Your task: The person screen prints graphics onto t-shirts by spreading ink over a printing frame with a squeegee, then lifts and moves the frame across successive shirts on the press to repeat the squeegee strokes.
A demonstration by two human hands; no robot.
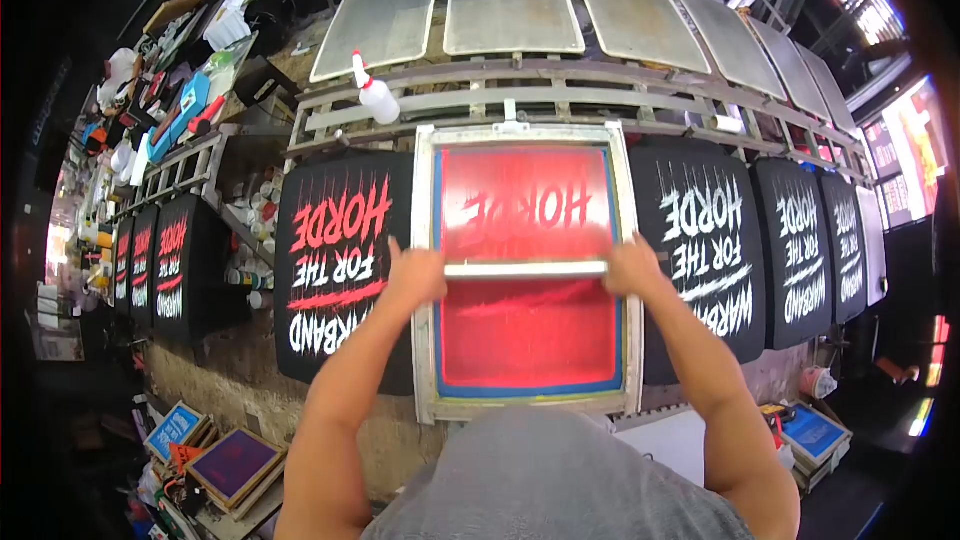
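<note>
A silver-framed printing screen [425, 340] lies over the board in front of me, its mesh [525, 340] covered in red ink with reversed lettering showing through. Across the mesh runs a squeegee [525, 269], seen as a pale bar. My left hand [418, 275] is closed around its left end, thumb pointing up. At the opposite end my right hand [634, 267] grips it too, close to the frame's right side. To the left is a black shirt [335, 260] with red and white lettering; to the right, a black shirt [695, 250] has white lettering only.
A white spray bottle [378, 100] with a red nozzle stands on the rail [460, 98] behind the screen. Several grey flat panels [510, 10] line the back. More printed shirts [180, 250] continue on both sides. Small framed screens [235, 465] lie at lower left.
</note>
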